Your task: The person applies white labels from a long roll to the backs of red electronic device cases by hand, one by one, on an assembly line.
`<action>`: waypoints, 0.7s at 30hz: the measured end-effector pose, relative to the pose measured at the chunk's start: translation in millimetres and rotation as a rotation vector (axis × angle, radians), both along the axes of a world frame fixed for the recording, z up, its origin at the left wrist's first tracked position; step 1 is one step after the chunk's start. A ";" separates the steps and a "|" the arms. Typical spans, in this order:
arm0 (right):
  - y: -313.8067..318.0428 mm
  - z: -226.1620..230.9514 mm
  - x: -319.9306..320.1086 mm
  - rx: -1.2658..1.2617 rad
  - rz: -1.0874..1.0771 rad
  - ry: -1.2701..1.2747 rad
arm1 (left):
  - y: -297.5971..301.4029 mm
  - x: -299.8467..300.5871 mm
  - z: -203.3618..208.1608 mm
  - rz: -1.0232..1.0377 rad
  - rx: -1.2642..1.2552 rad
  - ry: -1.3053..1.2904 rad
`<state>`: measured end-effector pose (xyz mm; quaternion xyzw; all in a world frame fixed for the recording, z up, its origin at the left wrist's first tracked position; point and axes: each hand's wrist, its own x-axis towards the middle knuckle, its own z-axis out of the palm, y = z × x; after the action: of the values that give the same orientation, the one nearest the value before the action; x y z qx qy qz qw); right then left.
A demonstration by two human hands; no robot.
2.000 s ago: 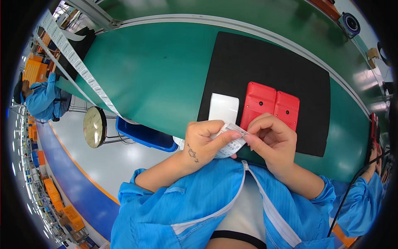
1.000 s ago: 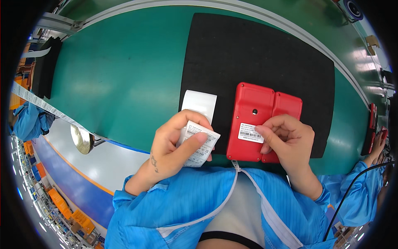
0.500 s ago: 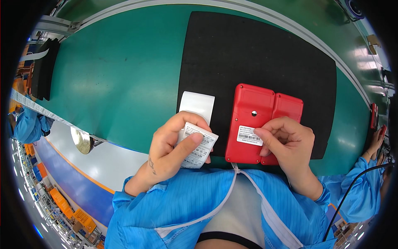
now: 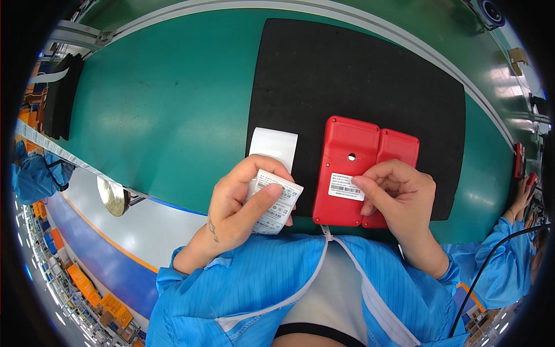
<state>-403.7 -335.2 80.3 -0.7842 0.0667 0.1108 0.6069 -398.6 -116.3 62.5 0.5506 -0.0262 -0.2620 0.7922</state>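
My left hand [image 4: 243, 199] is closed on a folded strip of white printed labels [image 4: 274, 209], its thumb pressed on the front. A blank white part of the strip [image 4: 274, 146] sticks out beyond the fingers over the mat. A red two-part plastic case [image 4: 354, 139], with screws at its corners and a small round hole, lies on the mat. On its left part sits a white barcode label [image 4: 345, 187]. My right hand [image 4: 399, 196] pinches at this label's right edge, thumb on it and fingers curled, covering the case's lower right. Whether the whole label touches the case, I cannot tell.
The black mat [image 4: 358, 69] covers part of the green table [image 4: 162, 104]. Black ridged blocks [image 4: 63, 95] stand at the far left, near a long label strip [image 4: 63, 153]. A co-worker's hand [image 4: 523, 196] is at the right edge, near a black cable [image 4: 491, 254].
The case, label and mat appear a few pixels further left, as a slight shift of the view. Both hands keep the same grip.
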 end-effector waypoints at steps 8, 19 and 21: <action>-0.8 -0.8 0.9 -0.010 0.008 -0.004 | -1.4 0.3 0.1 0.000 0.006 0.011; -1.0 -0.6 1.7 -0.079 0.053 0.004 | -2.7 -1.2 -2.3 -0.017 0.028 -0.022; 0.3 1.2 3.0 -0.097 0.056 0.005 | -2.8 -1.2 -2.3 -0.012 0.031 -0.020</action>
<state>-400.7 -334.9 81.6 -0.8139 0.0515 0.1265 0.5647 -399.8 -119.2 60.2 0.5651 -0.0333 -0.2616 0.7817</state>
